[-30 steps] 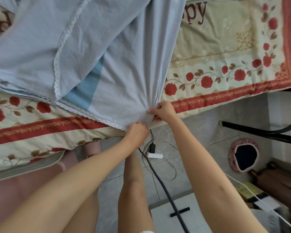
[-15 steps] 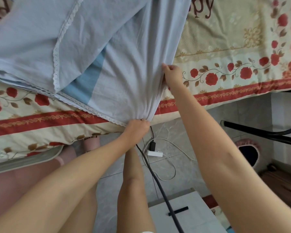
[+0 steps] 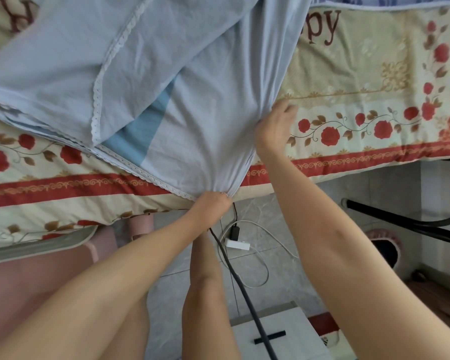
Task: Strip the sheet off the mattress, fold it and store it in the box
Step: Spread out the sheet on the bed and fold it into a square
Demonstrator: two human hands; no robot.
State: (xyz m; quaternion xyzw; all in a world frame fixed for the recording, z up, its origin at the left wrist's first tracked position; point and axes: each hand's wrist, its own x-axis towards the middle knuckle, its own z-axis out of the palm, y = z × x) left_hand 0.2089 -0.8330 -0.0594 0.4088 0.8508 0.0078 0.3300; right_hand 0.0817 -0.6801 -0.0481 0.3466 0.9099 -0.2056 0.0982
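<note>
While the left hand [image 3: 215, 203] is clenching a bunched corner of the sheet [image 3: 205, 120] as an anchor, the right hand [image 3: 273, 126] is pinching its side edge, apparently to tension it for folding.

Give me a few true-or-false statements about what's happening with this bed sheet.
1. The left hand grips a bunched corner of the sheet. True.
2. The sheet is red. False: it is light blue.
3. A white power strip lies on the floor. True.
4. The right hand rests on the floor. False: it is at the sheet's edge, over the mattress.
</note>
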